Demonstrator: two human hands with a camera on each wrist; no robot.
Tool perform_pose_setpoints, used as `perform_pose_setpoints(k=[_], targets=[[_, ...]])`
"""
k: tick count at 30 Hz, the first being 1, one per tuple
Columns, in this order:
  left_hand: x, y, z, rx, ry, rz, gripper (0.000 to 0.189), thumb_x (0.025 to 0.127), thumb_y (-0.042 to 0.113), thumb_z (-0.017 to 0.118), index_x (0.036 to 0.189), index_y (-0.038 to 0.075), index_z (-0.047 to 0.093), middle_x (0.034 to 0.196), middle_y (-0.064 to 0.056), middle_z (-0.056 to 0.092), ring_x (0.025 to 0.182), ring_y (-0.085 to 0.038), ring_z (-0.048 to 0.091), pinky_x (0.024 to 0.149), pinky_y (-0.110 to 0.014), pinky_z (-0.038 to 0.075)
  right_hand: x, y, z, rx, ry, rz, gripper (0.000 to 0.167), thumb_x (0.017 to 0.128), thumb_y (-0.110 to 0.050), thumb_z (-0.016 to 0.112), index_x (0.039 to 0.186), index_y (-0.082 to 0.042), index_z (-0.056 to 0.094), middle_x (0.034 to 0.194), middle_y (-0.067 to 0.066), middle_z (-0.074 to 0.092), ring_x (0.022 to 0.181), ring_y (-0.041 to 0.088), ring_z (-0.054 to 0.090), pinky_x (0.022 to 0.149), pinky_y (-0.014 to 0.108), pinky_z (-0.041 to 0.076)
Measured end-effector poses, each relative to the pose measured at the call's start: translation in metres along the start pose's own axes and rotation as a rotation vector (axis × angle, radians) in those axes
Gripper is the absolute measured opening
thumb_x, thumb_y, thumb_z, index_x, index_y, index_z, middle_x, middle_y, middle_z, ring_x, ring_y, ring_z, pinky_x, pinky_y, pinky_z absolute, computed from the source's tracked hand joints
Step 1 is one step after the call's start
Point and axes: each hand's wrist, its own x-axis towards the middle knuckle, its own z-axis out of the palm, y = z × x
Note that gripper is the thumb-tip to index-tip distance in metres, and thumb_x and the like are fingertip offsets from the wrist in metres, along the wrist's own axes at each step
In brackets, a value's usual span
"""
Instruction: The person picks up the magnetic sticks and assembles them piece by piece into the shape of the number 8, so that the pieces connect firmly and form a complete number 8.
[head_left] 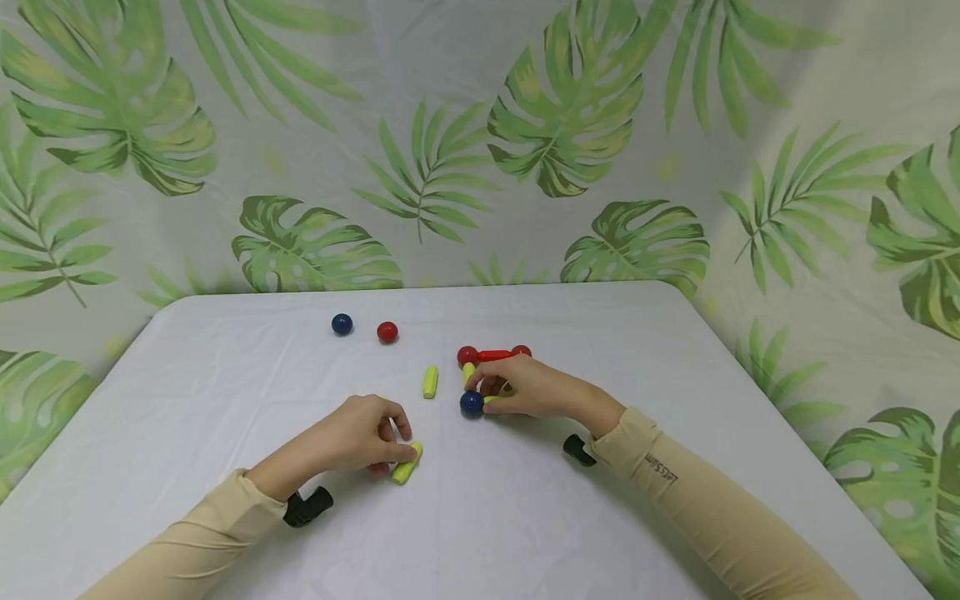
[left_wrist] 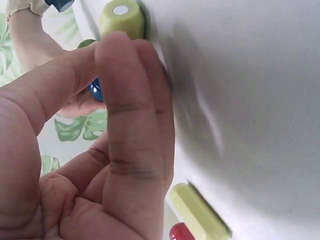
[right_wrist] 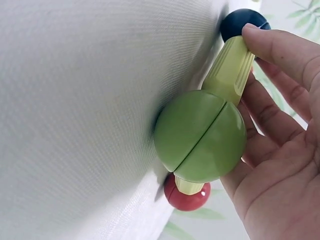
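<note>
At lower centre of the frame, a yellow rod lay under the half-curled left hand's thumb, grip unclear, its long axis slanting up-right towards the blue ball; there the right hand pinched the attached rod.

plain white table tbh, navy ball and red ball near its far edge, yellow-green stick farther from it, green-leaf-print backdrop

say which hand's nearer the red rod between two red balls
Right. The right hand is just on the near side of the red rod; the left hand is farther off, nearer the viewer and leftward.
</note>
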Motion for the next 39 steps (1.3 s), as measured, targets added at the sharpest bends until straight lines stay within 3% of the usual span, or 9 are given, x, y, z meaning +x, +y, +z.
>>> perform_pose_setpoints(k=[8,27,39], targets=[[0.003,-0.004,0.006,-0.055,-0.01,0.012,0.021,0.091,0.025,0.087,0.093,0.011,0.072,0.066,0.004,0.07,0.053,-0.011,0.068,0.063,-0.026,0.053,0.001,0.001,0.0,0.019,-0.002,-0.013,0.031,0.099,-0.015,0.079,0.129,-0.016,0.071,0.116,-0.002,0.078,0.107,0.01,0.072,0.102,0.032,0.059],[0.007,0.005,0.012,-0.11,0.007,-0.072,0.017,0.09,0.017,0.084,0.085,0.009,0.07,0.064,0.001,0.069,0.054,-0.01,0.067,0.06,-0.025,0.054,0.002,0.002,0.001,0.018,0.004,-0.017,0.03,0.099,-0.014,0.078,0.129,-0.015,0.071,0.113,-0.001,0.077,0.104,0.009,0.07,0.099,0.029,0.058],[0.03,0.012,0.022,-0.327,-0.03,-0.114,0.018,0.092,0.021,0.084,0.093,0.006,0.074,0.071,-0.002,0.074,0.061,-0.011,0.072,0.067,-0.024,0.06,0.001,0.001,0.0,0.022,-0.005,-0.014,0.03,0.099,-0.014,0.078,0.128,-0.014,0.071,0.113,0.0,0.078,0.105,0.009,0.071,0.099,0.03,0.058]])
